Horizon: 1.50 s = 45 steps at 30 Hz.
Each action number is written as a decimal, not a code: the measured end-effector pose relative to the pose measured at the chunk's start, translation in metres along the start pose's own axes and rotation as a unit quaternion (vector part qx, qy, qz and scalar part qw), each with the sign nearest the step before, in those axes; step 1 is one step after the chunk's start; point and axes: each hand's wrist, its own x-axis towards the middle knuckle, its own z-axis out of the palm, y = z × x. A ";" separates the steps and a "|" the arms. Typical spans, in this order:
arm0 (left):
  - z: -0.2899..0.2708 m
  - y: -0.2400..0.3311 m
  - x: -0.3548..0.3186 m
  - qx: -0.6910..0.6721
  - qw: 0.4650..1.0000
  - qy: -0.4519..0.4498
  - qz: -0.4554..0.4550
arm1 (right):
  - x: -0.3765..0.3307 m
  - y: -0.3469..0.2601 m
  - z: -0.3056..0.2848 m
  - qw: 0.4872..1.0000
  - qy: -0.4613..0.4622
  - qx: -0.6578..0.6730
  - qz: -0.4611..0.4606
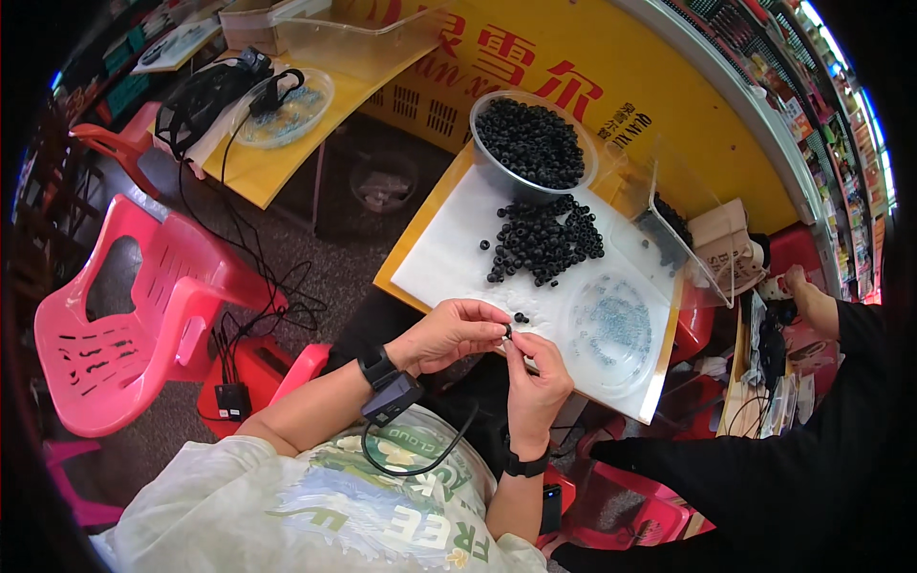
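My left hand [453, 334] and my right hand [538, 384] meet at the near edge of the white-topped board [435, 258]. Between their fingertips they pinch one small round black part [507, 330]. A couple of loose black parts [521, 318] lie just beyond the fingers. Farther back spreads a heap of similar black parts [549, 239], some showing holes. Behind the heap, a clear plastic tub [484, 164] is filled with more of them. To the right of my hands sits a shallow clear round dish [585, 368] holding tiny pale-blue pieces [619, 325].
At the right, a clear bin [707, 250] holds black parts. A pink plastic chair [124, 325] stands left, near dark cables [272, 277]. Another yellow table [258, 186] carries a dish [320, 95] of bluish pieces. Another person's black-clothed leg [726, 477] and hand [796, 280] are at right.
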 end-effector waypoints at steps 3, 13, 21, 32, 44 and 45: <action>-0.001 0.003 -0.001 0.004 1.000 -0.009 -0.005 | -0.003 0.001 0.003 1.000 0.003 -0.014 -0.023; -0.014 0.003 0.004 0.010 0.996 -0.078 -0.030 | 0.002 0.007 -0.005 0.990 -0.069 0.063 0.109; -0.014 -0.004 0.000 -0.037 0.985 -0.135 -0.103 | -0.006 0.030 -0.011 0.940 -0.204 0.241 0.134; -0.016 -0.023 0.006 -0.089 0.988 -0.045 -0.119 | 0.049 0.044 -0.040 0.914 -0.250 0.212 0.237; -0.042 -0.013 0.009 -0.136 0.989 0.040 -0.041 | 0.112 0.049 -0.047 0.984 -0.132 -0.118 0.019; -0.043 -0.013 0.009 -0.138 0.989 0.039 -0.042 | 0.090 0.061 -0.032 0.976 -0.186 -0.110 -0.016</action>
